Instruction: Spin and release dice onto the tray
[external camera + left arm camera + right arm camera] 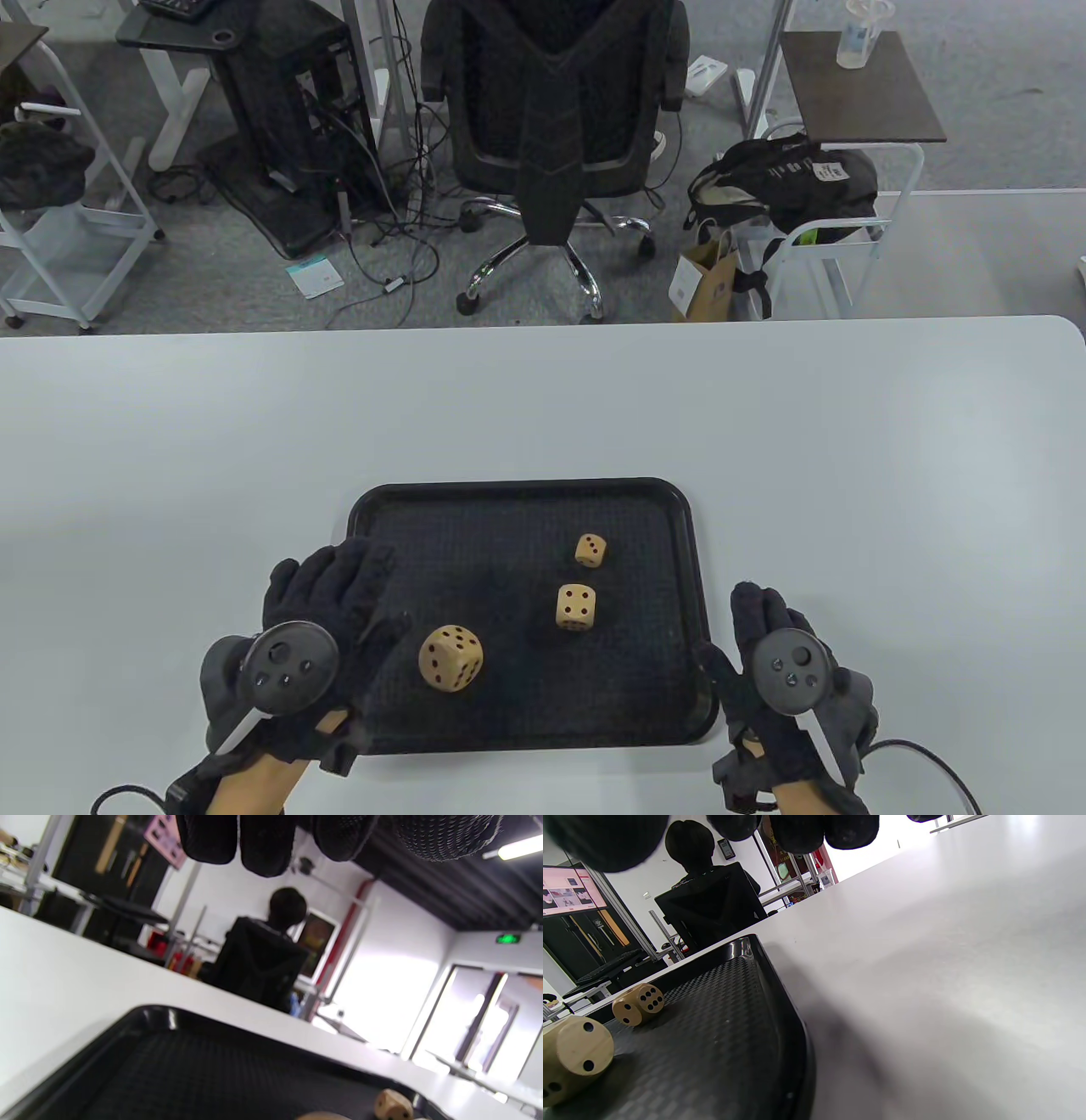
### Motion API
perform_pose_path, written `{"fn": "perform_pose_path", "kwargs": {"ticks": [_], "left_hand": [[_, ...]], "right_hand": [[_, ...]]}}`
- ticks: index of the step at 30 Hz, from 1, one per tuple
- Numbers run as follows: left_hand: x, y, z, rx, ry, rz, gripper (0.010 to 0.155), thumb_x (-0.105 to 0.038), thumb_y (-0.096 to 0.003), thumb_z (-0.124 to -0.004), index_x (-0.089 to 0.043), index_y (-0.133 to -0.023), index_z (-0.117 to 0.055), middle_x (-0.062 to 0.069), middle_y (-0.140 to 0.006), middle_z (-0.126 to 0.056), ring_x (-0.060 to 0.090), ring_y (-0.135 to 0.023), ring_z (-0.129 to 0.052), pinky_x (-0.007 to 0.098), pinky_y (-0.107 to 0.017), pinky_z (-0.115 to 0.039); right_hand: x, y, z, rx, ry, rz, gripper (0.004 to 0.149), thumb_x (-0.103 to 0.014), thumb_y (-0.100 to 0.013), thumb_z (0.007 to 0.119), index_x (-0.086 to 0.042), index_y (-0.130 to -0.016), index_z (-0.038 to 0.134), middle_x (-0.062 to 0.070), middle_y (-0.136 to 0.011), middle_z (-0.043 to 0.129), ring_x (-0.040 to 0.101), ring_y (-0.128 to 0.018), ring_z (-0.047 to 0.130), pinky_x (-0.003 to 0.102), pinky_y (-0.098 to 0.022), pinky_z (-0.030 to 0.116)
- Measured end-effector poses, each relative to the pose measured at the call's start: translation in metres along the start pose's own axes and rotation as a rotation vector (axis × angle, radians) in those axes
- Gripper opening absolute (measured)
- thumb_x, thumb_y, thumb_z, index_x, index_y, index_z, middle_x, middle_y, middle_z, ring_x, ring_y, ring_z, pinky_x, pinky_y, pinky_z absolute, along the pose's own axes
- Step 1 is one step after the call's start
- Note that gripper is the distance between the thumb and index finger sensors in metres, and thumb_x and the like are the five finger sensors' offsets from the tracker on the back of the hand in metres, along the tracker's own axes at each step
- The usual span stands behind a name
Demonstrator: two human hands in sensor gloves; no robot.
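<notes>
A black tray [670, 509] lies near the table's front edge with three wooden dice on it. The large die [450, 658] sits front left, turned at an angle. The medium die [575, 606] [575, 1056] and the small die [590, 550] [638, 1003] stand right of centre. My left hand [352, 586] hovers over the tray's left rim with its fingers [263, 840] spread and straight, a little left of the large die, holding nothing. My right hand [759, 615] rests on the table just outside the tray's right rim [780, 993], fingers [797, 827] relaxed and empty.
The white table [848, 467] stretches wide around the tray. Beyond its far edge stand a black office chair [556, 127], a trolley with a bag [789, 182] and cables on the floor. A person [284, 912] sits behind the chair in the wrist views.
</notes>
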State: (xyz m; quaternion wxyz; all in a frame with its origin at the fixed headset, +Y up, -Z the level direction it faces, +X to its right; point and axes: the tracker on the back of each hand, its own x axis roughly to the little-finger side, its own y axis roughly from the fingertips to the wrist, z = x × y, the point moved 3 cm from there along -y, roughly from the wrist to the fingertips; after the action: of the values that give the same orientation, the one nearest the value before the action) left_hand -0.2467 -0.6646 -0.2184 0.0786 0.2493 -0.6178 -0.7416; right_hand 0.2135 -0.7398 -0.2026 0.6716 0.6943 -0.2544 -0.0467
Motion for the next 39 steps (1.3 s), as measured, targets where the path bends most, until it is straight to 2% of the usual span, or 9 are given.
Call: {"fn": "perform_pose_path", "kwargs": {"ticks": [8,15,24,27,39], "left_hand": [[0.035,0.022,0.016,-0.047,-0.029,0.021,0.071,-0.06,-0.0447,-0.066,-0.032,-0.108,-0.051,0.014,-0.117,-0.048,0.051,-0.107,-0.051,0.074,-0.076,-0.026],[0.055,0.026,0.01,-0.07,-0.039,0.061,0.071,-0.061,-0.0448,-0.065,-0.032,-0.108,-0.049,0.014,-0.118,-0.046,0.051,-0.108,-0.048,0.074,-0.076,-0.024],[0.068,0.023,-0.005,-0.088,-0.104,0.083,0.07,-0.06,-0.0445,-0.065,-0.032,-0.107,-0.05,0.013,-0.116,-0.051,0.049,-0.105,-0.054,0.073,-0.076,-0.027],[0.07,0.025,-0.01,-0.063,-0.092,0.092,0.07,-0.06,-0.0444,-0.066,-0.032,-0.107,-0.05,0.013,-0.116,-0.051,0.05,-0.105,-0.054,0.073,-0.076,-0.027],[0.058,0.025,-0.018,-0.041,-0.116,0.058,0.071,-0.06,-0.0442,-0.066,-0.032,-0.107,-0.05,0.013,-0.116,-0.051,0.049,-0.105,-0.055,0.073,-0.076,-0.027]], "right_hand": [[-0.004,0.002,0.001,0.016,0.013,-0.015,0.081,-0.061,-0.034,0.071,-0.038,-0.106,0.04,-0.001,-0.115,0.041,0.031,-0.107,0.046,0.061,-0.079,0.04],[-0.004,0.002,0.001,0.024,0.011,-0.013,0.081,-0.061,-0.034,0.071,-0.038,-0.106,0.039,-0.002,-0.115,0.04,0.031,-0.108,0.045,0.061,-0.079,0.04],[-0.004,0.003,0.003,0.048,0.023,-0.01,0.082,-0.061,-0.034,0.07,-0.039,-0.106,0.037,-0.003,-0.116,0.037,0.03,-0.108,0.044,0.061,-0.079,0.039],[-0.005,0.003,0.005,0.046,0.036,-0.008,0.082,-0.061,-0.034,0.07,-0.039,-0.106,0.037,-0.003,-0.116,0.037,0.03,-0.108,0.043,0.061,-0.08,0.039],[-0.007,0.004,0.007,0.053,0.054,-0.006,0.082,-0.061,-0.034,0.07,-0.039,-0.106,0.037,-0.003,-0.116,0.036,0.03,-0.109,0.041,0.061,-0.08,0.039]]}}
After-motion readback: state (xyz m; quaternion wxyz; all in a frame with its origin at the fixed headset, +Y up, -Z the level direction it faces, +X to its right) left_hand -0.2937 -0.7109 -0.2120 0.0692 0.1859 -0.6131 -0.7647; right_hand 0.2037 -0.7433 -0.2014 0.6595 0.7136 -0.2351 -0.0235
